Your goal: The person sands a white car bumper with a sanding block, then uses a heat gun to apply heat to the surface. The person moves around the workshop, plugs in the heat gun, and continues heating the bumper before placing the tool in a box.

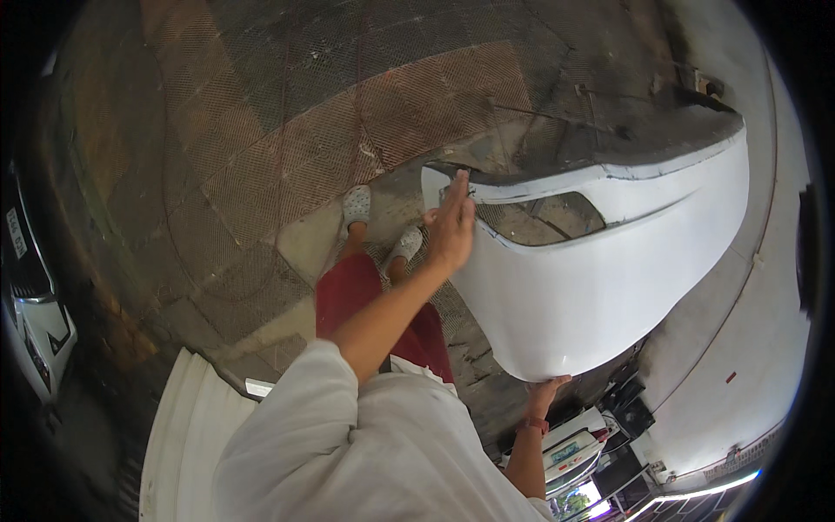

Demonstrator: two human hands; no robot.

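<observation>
A large white car bumper (557, 300) extends to the right in front of me. It has a long cutout near its upper left corner and a dark, unpainted inner side along the top edge. My left hand (452, 228) is closed over the narrow strip at that corner, its fingers nearly straight and its thumb by the outer edge. At the rounded lower edge my right hand (543, 396) grips from below, with the fingertips against the rim. A reddish band (533, 424) circles my right wrist.
Ribbed floor mats (417, 96) cover much of the ground. A white wall (722, 348) with a cable runs along the right. White curved panels (187, 444) stand at lower left, and a car's front (39, 322) shows at far left. Another white vehicle (570, 448) is at lower right.
</observation>
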